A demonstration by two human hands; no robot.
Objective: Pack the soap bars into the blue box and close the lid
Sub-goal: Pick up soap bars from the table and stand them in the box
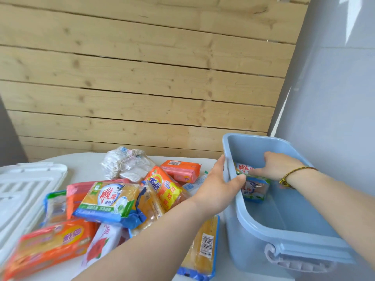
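Wood planks [142, 67] fill the upper left and middle of the frame, with a grey wall [334, 88] running down the right side. Below them a white counter [85, 167] carries everything else.

At the lower right stands the blue box [263, 230], open at the top, with a pale latch [294, 260] on its near end. The white lid [26, 185] lies flat at the left edge of the frame, well apart from the box.

Between lid and box, a loose pile of soap bars [113, 199] in orange, yellow, blue and green wrappers sprawls over the lower left and middle; 1 yellow bar with a barcode [203, 244] lies just beside the box wall. Behind the pile sits a crumpled plastic bag [125, 163].

The left hand [217, 185] grips the box's left rim, fingers along the outside and thumb hooked over the edge. The right hand [278, 167] is inside the box at its far end, fingers curled on the top of 1 soap bar [255, 189] that stands against the left inner wall. Whether that bar touches the floor of the box is unclear. A braided bracelet [292, 175] circles the right wrist.
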